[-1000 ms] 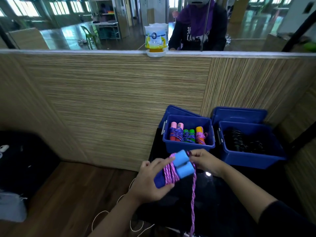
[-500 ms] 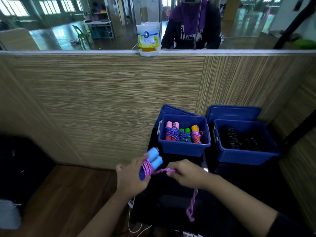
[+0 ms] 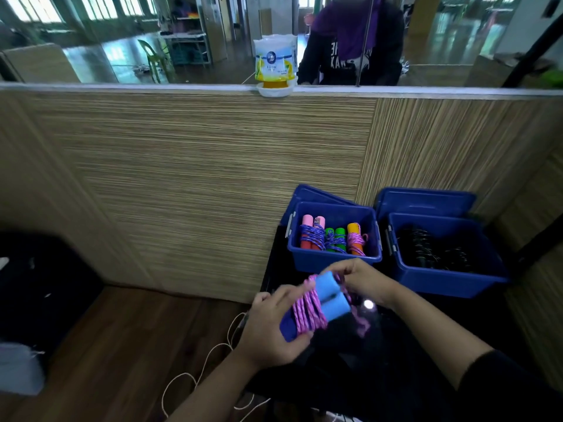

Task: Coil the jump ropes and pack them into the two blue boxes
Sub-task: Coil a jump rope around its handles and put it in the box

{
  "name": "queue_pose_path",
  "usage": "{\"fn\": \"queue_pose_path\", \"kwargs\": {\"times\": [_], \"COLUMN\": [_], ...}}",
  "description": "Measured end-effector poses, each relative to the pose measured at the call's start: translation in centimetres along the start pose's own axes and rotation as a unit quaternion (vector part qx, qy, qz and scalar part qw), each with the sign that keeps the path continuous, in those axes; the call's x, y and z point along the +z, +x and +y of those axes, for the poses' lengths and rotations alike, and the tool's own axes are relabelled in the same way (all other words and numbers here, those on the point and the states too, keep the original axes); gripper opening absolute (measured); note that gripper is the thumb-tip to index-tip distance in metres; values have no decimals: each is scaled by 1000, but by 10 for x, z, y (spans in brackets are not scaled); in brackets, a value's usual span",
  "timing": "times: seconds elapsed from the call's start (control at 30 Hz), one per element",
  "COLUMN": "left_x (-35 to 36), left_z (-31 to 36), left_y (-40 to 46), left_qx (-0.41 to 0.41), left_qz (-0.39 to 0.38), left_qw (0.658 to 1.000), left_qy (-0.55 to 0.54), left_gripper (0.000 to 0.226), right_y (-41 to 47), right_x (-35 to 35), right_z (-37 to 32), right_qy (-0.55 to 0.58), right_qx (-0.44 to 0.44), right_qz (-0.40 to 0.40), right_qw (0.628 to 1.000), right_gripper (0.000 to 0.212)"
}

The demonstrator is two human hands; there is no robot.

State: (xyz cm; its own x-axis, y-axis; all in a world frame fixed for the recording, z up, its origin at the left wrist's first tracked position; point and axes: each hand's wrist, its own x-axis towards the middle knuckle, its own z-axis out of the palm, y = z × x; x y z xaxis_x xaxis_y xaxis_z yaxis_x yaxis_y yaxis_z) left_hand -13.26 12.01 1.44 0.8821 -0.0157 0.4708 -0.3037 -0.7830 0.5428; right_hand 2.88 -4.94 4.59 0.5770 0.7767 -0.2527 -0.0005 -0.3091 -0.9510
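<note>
Head view: my left hand (image 3: 271, 330) grips the blue-handled jump rope (image 3: 320, 306), both handles side by side with pink cord wound round them, held above the black counter (image 3: 396, 345). My right hand (image 3: 365, 280) pinches the loose pink cord at the handle tops. Left blue box (image 3: 333, 263) holds three coiled ropes; right blue box (image 3: 451, 278) holds black ropes.

We see dim, soft daylight coming from the windows (image 3: 36, 10) far above the hands; no hard shadows. One small glare spot (image 3: 368, 304) shines just under the right hand (image 3: 362, 278). Both hands are a bit motion-blurred. Wide-angle lens bends the edges, esp. corners, w/ blur there.
</note>
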Motion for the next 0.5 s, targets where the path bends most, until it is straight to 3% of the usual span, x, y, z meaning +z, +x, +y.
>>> {"fn": "queue_pose_path", "kwargs": {"times": [0.1, 0.23, 0.37, 0.5], "left_x": [1, -9, -11, -7], "left_z": [-4, -16, -27, -33], "left_y": [15, 23, 16, 6], "left_qx": [-119, -266, -335, -362], "left_qz": [120, 175, 128, 16], "left_qw": [977, 947, 929, 907], "left_qy": [-131, -40, 95, 213], "left_gripper": [80, 84, 84, 80], "right_y": [-3, -12, -24, -34], "right_x": [21, 46, 53, 52], "right_z": [8, 19, 13, -5], "right_qy": [24, -8, -178, -359], "right_qx": [15, 45, 64, 25], "right_qz": [31, 21, 0, -14], "right_qw": [999, 999, 982, 933], "right_gripper": [35, 20, 20, 19]}}
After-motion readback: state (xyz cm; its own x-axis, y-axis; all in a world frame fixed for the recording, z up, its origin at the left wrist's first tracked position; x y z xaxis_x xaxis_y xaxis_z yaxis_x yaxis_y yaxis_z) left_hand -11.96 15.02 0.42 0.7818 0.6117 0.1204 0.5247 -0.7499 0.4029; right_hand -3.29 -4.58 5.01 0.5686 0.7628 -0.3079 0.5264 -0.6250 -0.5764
